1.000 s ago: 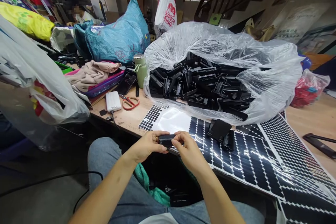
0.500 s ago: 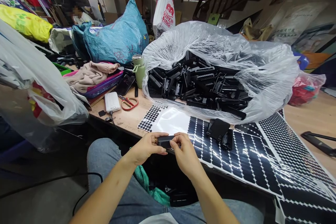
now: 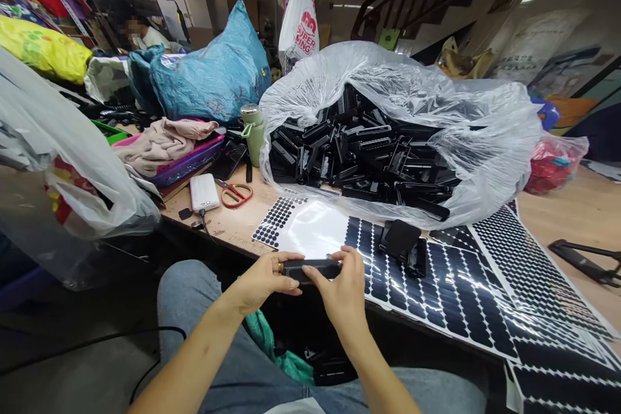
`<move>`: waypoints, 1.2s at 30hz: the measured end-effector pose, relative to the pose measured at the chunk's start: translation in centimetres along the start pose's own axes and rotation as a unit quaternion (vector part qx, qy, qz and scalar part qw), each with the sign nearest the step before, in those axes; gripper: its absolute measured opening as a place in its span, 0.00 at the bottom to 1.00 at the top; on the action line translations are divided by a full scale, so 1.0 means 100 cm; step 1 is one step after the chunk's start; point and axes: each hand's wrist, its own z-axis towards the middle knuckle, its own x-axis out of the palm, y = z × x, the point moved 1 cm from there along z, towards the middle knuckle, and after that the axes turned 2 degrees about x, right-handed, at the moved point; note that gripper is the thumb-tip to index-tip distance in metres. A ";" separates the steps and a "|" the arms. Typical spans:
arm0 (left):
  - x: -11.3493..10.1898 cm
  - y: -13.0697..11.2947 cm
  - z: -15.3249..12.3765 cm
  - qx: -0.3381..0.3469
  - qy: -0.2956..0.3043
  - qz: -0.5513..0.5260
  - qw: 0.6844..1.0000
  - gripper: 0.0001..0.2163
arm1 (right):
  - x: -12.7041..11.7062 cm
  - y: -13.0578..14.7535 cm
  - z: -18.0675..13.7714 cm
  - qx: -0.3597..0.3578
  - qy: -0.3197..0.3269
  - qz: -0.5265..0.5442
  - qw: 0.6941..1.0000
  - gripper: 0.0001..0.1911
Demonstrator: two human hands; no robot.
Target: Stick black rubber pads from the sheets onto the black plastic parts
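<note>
A small, elongated black plastic part (image 3: pixel 313 270) is held level between both hands at the table's front edge, above my lap. My left hand (image 3: pixel 266 281) grips its left end, thumb at the near side and fingers behind. My right hand (image 3: pixel 339 281) pinches the right end, with the thumb lying across its face. What the part is exactly, I cannot make out. Just beyond lies a sheet of black stickers (image 3: pixel 359 252), its bare white backing (image 3: pixel 315 229) nearest the hands. Right of my hands, a black stand-like piece with a flat pad (image 3: pixel 402 240) rests on the sheets.
A large clear plastic bag (image 3: pixel 490 142) spills many black plastic parts (image 3: pixel 359 155) at the back. Red-handled scissors (image 3: pixel 236 196), a white power bank (image 3: pixel 204 193) and a green flask (image 3: pixel 252 136) stand or lie at left. A white bag (image 3: pixel 82 168) hangs at far left.
The black part has been turned, showing a longer, narrower side. My right hand has shifted right and its fingers have spread along the part. The camera view has shifted slightly.
</note>
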 end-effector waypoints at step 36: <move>-0.100 -0.064 0.088 0.094 -0.104 0.023 0.990 0.22 | 0.134 0.023 0.092 -0.070 0.198 -0.164 0.964 0.11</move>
